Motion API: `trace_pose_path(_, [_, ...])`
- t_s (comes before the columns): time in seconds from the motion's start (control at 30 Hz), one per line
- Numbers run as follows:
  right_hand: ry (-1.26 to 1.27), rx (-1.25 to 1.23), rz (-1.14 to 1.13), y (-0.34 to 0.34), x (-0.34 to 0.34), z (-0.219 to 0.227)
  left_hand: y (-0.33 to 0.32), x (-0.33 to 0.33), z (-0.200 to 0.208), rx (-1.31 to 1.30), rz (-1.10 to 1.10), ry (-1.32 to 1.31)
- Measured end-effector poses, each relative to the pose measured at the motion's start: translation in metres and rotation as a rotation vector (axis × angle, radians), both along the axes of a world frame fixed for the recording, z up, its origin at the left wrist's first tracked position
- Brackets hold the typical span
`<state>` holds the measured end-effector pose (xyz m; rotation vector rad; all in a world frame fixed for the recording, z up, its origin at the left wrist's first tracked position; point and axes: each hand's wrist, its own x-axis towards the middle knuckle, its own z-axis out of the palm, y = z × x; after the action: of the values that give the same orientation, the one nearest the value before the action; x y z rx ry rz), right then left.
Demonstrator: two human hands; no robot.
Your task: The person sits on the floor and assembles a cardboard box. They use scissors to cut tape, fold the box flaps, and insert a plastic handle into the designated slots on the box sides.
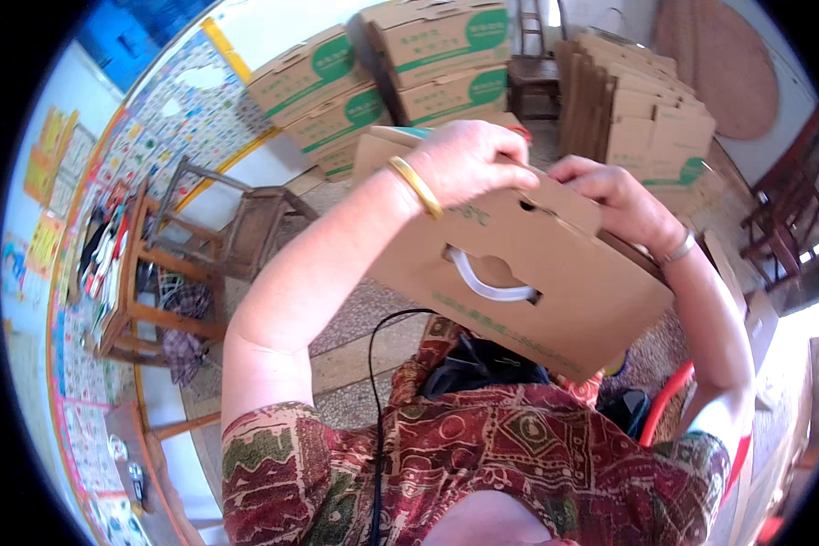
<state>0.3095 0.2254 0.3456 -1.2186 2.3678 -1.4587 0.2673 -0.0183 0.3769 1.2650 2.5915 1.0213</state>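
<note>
A brown cardboard box (555,300) with green print is tilted in front of my chest, above my lap. A white plastic carry handle (484,280) is fitted in slots on its near face. My left hand (473,164), below a gold bangle, is closed at the top edge, its fingers pinching the cardboard beside a small dark slot. Further right, my right hand (617,198) has its fingers curled over the same top edge, by a flap (564,202). Its fingertips are partly hidden behind the cardboard. The box's far side and inside do not show.
Closed cartons (337,86) stand stacked at the back. Flattened cardboard boxes (651,127) lean together at the back right. A wooden chair (255,227) and a wooden rack (136,309) with clothes are on the left. A black cable (373,364) hangs beside my lap.
</note>
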Motion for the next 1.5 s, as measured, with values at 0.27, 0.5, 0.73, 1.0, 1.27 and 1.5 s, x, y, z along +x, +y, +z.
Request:
trace_pose_path(0.27, [0.057,0.041,-0.064,0.011,-0.003,-0.010,0.006,-0.002,-0.001,-0.020,0.000,0.064])
trace_pose_path(0.5, [0.084,0.185,0.042,-0.024,-0.011,0.021,-0.034,0.009,-0.007,0.144,0.025,0.029])
trace_pose_path(0.73, [0.195,0.343,0.061,-0.045,-0.019,0.041,-0.051,0.004,-0.014,0.255,0.110,-0.070])
trace_pose_path(1.0, [0.188,0.331,-0.118,-0.028,0.017,0.054,-0.006,0.016,-0.010,0.155,0.173,0.197])
trace_pose_path(1.27, [0.059,0.321,-0.164,-0.030,0.021,0.055,-0.007,0.013,-0.017,0.235,0.139,0.204])
trace_pose_path(1.5, [0.181,0.307,-0.012,-0.009,-0.004,0.045,0.002,0.000,-0.014,0.233,0.113,0.213])
